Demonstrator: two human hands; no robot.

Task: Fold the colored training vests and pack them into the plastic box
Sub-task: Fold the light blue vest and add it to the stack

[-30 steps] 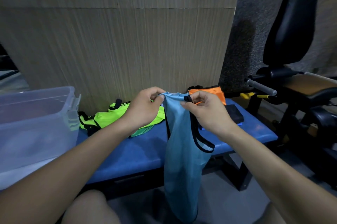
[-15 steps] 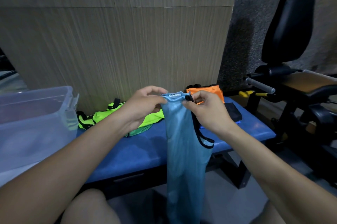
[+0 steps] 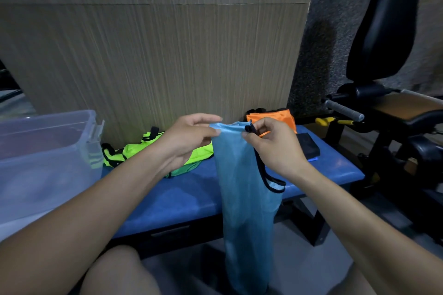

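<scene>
- My left hand point(image 3: 189, 136): thumb & fingers pinch the top edge of the light-blue vest point(image 3: 247, 203) at its left corner; fingers curled round the fabric.
- My right hand point(image 3: 273, 146): pinches the same top edge at the right corner, w/ the black trim bunched under thumb & forefinger.
- Blue vest: hangs straight down from both hands, in front of the blue counter point(image 3: 182, 198), lower end dropping past the counter's front edge toward the floor; black-edged armhole loop sags on its right side.
- Neon-green vest point(image 3: 134, 150): lies crumpled on the counter, behind my left wrist, just beside the box.
- Orange vest point(image 3: 271, 118): at the counter's back edge, against the wood panel wall point(image 3: 155, 54), partly hidden by my right hand.
- Clear plastic box point(image 3: 45, 158): left end of counter; contents cannot be made out.
- Dark flat block point(image 3: 309, 144): on counter, right of my right hand.
- Gym machine point(image 3: 383, 112): stands to the right of the counter.
</scene>
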